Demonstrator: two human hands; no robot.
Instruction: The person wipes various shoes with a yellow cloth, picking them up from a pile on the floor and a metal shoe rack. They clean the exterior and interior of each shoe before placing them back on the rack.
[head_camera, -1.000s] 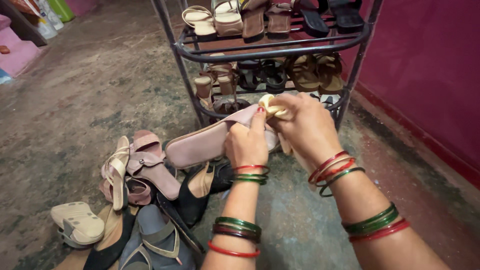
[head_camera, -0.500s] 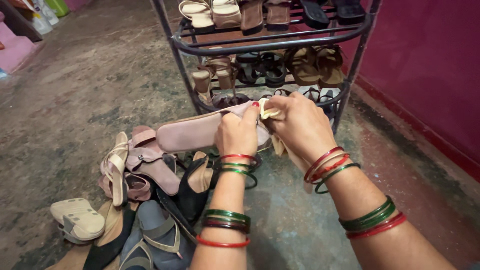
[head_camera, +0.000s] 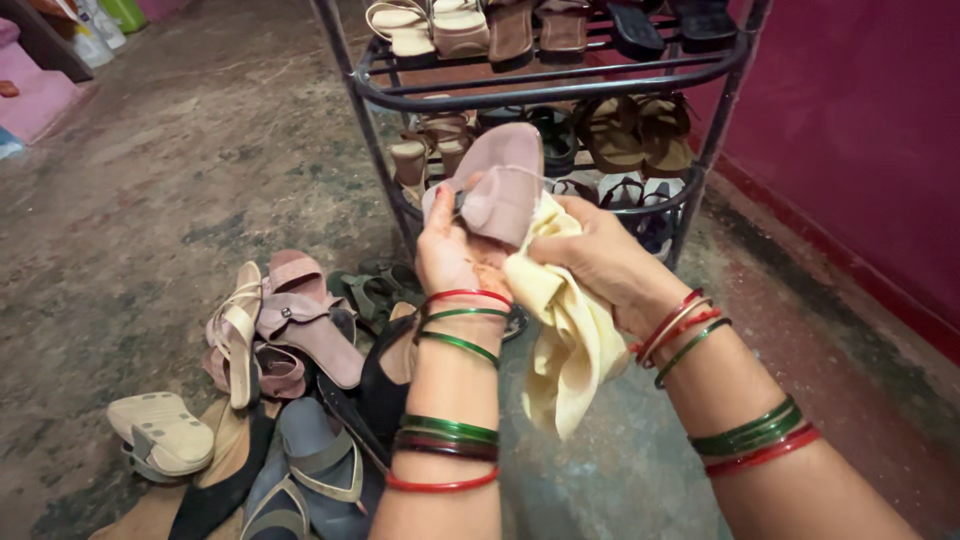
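Your left hand (head_camera: 455, 255) grips a pale pink sandal (head_camera: 500, 185), raised sole-up in front of the metal shoe rack (head_camera: 540, 92); its fingers are curled under the shoe's near end, thumb along the side. Your right hand (head_camera: 600, 260) is closed around a pale yellow cloth (head_camera: 565, 330), pressing it to the sandal's lower right edge while the rest hangs down. A heap of loose footwear (head_camera: 280, 380) lies on the concrete floor (head_camera: 150, 180) to the left

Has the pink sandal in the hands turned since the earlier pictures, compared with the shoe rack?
Yes. The pink sandal lay lengthwise across the front of the shoe rack; now it points toward the rack, upright.
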